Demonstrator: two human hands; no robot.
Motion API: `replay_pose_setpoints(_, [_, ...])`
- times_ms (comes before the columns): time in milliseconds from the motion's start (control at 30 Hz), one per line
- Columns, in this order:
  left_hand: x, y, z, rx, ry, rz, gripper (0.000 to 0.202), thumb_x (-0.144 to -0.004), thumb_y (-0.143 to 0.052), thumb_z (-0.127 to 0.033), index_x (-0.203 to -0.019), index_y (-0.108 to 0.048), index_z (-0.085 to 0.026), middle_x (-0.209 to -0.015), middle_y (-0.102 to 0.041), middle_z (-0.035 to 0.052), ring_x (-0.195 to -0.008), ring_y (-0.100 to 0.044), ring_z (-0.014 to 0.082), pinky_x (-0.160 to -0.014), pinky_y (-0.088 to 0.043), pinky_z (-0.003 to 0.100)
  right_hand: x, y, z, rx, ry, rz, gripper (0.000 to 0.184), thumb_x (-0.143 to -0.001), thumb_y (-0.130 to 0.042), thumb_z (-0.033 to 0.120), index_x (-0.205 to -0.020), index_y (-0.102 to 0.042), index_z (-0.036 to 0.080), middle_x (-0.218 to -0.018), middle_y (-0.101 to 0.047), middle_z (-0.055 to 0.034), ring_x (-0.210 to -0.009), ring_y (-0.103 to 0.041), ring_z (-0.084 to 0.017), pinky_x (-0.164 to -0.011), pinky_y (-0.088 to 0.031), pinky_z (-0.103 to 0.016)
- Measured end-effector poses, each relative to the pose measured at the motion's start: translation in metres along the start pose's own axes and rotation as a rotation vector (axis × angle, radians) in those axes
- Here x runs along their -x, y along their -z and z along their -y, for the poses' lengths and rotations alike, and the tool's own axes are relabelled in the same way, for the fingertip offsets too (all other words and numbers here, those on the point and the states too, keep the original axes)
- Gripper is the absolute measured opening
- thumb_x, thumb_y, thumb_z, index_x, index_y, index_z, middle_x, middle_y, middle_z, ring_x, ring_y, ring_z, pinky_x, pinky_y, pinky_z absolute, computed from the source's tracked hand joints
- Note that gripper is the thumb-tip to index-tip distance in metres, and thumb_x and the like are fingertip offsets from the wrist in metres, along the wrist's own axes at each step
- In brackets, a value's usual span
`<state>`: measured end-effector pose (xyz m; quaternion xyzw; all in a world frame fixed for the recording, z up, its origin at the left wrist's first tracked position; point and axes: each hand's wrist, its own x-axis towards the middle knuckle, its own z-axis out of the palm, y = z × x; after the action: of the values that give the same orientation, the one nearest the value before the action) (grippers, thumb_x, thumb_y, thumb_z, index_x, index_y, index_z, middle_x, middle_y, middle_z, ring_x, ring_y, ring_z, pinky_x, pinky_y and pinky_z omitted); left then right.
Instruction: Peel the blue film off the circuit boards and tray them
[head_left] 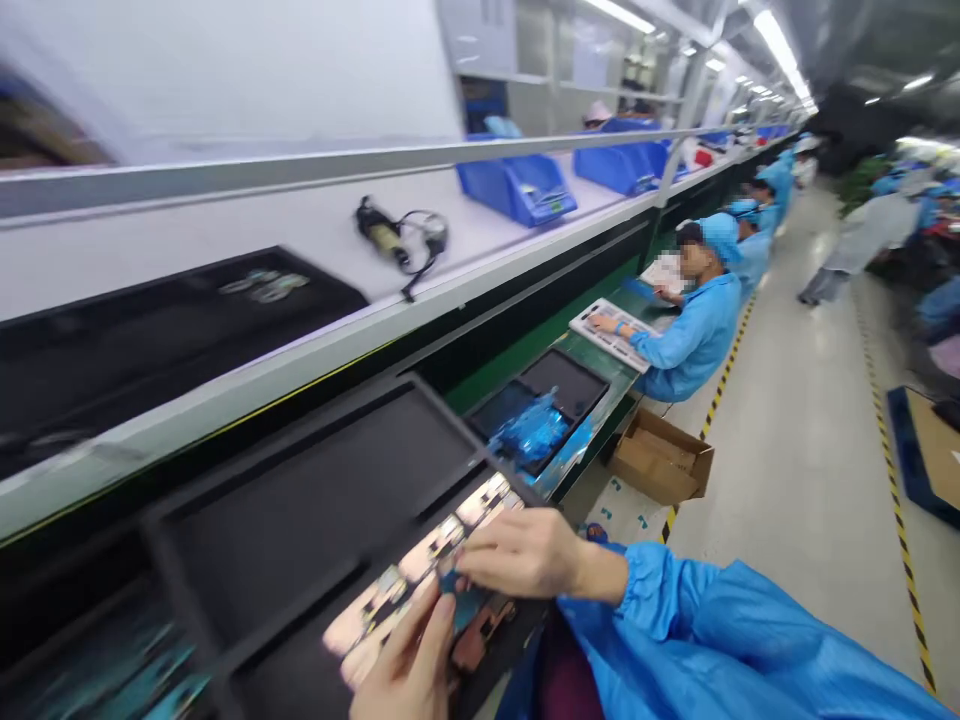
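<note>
Recording left hand point(405, 655) and right hand point(521, 555) clamped on a board point(420, 570), apparently copper-faced, held over a black tray point(315, 480); blue film point(529, 430) lies beyond the right hand.

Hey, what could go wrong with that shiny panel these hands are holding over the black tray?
The left hand and right hand touch the shiny panel bare, so they could leave fingerprints or smudges on its reflective surface. The panel is also held tilted above the black tray, so it might slip and knock against the tray's raised dividers, which could scratch or bend it.
</note>
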<state>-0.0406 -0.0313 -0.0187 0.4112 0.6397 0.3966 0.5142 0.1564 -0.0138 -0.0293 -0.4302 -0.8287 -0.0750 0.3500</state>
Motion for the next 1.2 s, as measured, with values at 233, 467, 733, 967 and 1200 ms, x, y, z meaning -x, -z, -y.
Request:
replay_pose_setpoints(233, [0.002,-0.015,-0.028,0.649,0.218,0.113,0.048,-0.071,-0.101,-0.040,-0.109,-0.083,-0.018,-0.115,-0.084,0.0093,-0.101,-0.079,0.0225,-0.087,-0.063,0.030,-0.006,0.017,0.006,-0.331,-0.046,-0.111,0.021,-0.105,-0.068,0.014,-0.123,-0.077,0.023,-0.108,-0.081,-0.0075,-0.100,-0.078,-0.020,-0.090,-0.066,-0.034])
replay_pose_setpoints(467, [-0.004,0.002,-0.022,0.769,0.189,0.051,0.043,-0.076,-0.101,-0.037,-0.110,-0.082,-0.017,-0.111,-0.084,0.0081,-0.088,-0.078,0.0160,-0.080,-0.061,0.027,-0.009,0.011,0.016,-0.434,0.005,-0.108,0.034,-0.101,-0.070,0.008,-0.129,-0.077,0.025,-0.107,-0.081,-0.0062,-0.097,-0.078,-0.021,-0.089,-0.067,-0.035])
replay_pose_setpoints(733, [-0.016,0.056,-0.039,0.211,-0.140,-0.355,0.035,-0.084,-0.090,-0.038,-0.112,-0.083,-0.018,-0.109,-0.086,0.0088,-0.099,-0.081,0.0249,-0.096,-0.064,0.039,0.000,0.017,0.006,-0.622,-0.257,-0.197,0.020,-0.101,-0.068,0.009,-0.115,-0.073,0.023,-0.105,-0.079,-0.0068,-0.099,-0.079,-0.021,-0.080,-0.067,-0.034])
replay_pose_setpoints(967, [-0.040,0.098,-0.048,-0.708,-0.208,-0.162,0.015,-0.094,-0.069,-0.020,-0.100,-0.083,-0.023,-0.104,-0.086,0.0065,-0.106,-0.076,0.0311,-0.102,-0.059,0.045,0.022,0.029,-0.051,-0.420,-0.842,-0.413,0.025,-0.104,-0.071,0.044,-0.108,-0.068,0.020,-0.091,-0.072,-0.0038,-0.069,-0.074,-0.017,-0.056,-0.059,-0.029])
replay_pose_setpoints(1200, [-0.047,0.084,-0.047,-0.543,-0.110,-0.219,0.012,-0.095,-0.067,-0.019,-0.103,-0.077,-0.019,-0.083,-0.081,0.0029,-0.082,-0.080,0.0236,-0.088,-0.061,0.036,0.054,0.046,-0.093,-0.286,-0.953,-0.441,0.042,-0.096,-0.077,0.058,-0.104,-0.069,0.018,-0.088,-0.072,-0.0046,-0.067,-0.072,-0.019,-0.058,-0.058,-0.032])
